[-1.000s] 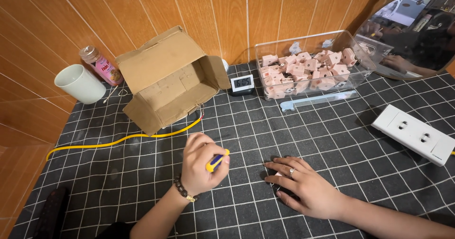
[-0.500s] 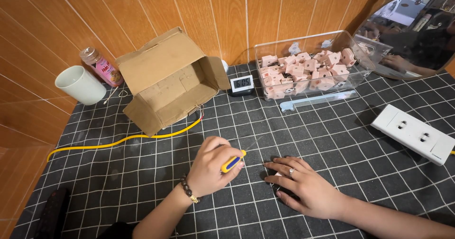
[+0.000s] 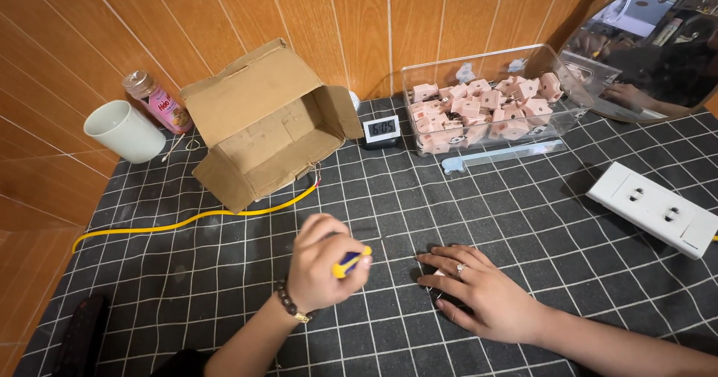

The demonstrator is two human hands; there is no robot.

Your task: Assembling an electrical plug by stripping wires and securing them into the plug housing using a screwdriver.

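My left hand (image 3: 323,271) is closed around a small tool with a yellow and blue handle (image 3: 350,262), held just above the black checked mat (image 3: 523,220). The tool's tip is hidden. My right hand (image 3: 479,295) lies flat on the mat to the right of it, fingers spread and pressing on a small dark object that is mostly covered. The two hands are about a hand's width apart.
An open cardboard box (image 3: 262,126) lies on its side at the back left, with a yellow cable (image 3: 187,220) running from it. A white mug (image 3: 123,130), a pink bottle (image 3: 158,102), a small digital clock (image 3: 380,130), a clear bin of pink parts (image 3: 486,104) and a white power strip (image 3: 652,207) stand around.
My left hand has shifted slightly with the tool, turning it and drawing closer to my right hand. My right hand has stayed in place.
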